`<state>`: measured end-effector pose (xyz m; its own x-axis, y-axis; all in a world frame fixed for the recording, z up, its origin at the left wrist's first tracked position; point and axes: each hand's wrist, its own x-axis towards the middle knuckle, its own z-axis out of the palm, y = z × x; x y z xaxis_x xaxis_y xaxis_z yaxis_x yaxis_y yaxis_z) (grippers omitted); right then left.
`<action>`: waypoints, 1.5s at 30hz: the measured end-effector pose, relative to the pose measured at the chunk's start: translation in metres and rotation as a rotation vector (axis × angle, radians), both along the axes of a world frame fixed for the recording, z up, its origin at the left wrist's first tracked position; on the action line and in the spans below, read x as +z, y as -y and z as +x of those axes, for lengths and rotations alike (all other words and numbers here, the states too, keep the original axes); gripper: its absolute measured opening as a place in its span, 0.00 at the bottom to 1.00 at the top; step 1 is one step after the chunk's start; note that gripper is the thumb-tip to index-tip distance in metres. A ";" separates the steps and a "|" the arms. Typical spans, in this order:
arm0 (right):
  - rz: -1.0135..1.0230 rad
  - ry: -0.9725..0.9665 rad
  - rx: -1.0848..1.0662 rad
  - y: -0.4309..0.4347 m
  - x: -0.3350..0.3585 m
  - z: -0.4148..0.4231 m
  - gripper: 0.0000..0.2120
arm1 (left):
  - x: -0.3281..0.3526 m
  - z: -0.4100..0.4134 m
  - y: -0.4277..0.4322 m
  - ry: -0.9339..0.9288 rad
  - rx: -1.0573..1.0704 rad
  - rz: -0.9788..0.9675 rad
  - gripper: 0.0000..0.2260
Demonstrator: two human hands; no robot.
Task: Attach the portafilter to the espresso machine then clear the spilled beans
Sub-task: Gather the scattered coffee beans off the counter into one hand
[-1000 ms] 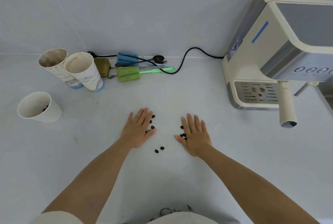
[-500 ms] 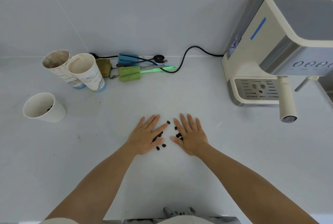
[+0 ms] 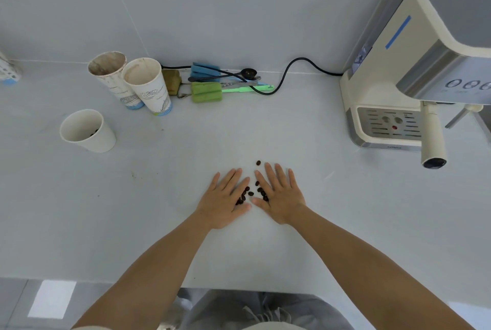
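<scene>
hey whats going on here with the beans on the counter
A person is corralling spilled coffee beans on the white counter. The left hand and right hand lie flat, palms down, either side of the small pile, thumbs nearly meeting. One stray bean sits just beyond the fingertips. The portafilter is already on the espresso machine. A white cup with a few beans stands far left.

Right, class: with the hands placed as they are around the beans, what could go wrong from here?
1. One stray bean lies beyond the fingertips of the right hand, outside the sweep, so it may get missed.
2. The left hand and right hand lie flat with a gap between them; the gathered beans could slip out.
</scene>
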<state>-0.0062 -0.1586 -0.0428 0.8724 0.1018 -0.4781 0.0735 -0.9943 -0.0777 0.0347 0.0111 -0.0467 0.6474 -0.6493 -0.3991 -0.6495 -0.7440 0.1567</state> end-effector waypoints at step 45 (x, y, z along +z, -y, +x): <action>0.086 0.043 0.038 0.015 0.005 -0.035 0.48 | 0.011 -0.052 0.010 -0.062 0.311 0.083 0.29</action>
